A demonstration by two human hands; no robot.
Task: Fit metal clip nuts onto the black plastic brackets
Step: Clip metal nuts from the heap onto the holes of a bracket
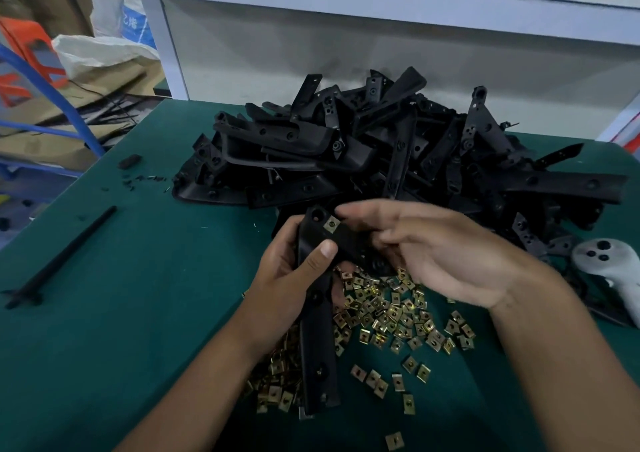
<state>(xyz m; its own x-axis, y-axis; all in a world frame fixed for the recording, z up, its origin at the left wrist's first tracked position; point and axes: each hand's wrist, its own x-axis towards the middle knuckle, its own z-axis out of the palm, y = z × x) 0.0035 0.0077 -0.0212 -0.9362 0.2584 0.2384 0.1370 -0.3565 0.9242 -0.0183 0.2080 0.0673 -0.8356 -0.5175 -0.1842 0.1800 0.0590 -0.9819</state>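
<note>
your left hand point(289, 271) is wrapped round the black bracket point(317, 313), held just above the loose clip nuts point(391, 313) on the desk point(138, 313); right hand point(433, 247) has relaxed fingers at the top end by a clip nut point(331, 224) sitting there. can't tell if it's fully seated; if not, it may slip off into the pile.

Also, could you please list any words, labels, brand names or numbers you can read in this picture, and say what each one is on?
None can be read with confidence.
White sack at upper left: blue printed characters, too blurred to read.
Orange stool at far left: no lettering that shows.
Black brackets, brass clip nuts and the white controller: no legible marking.
</note>
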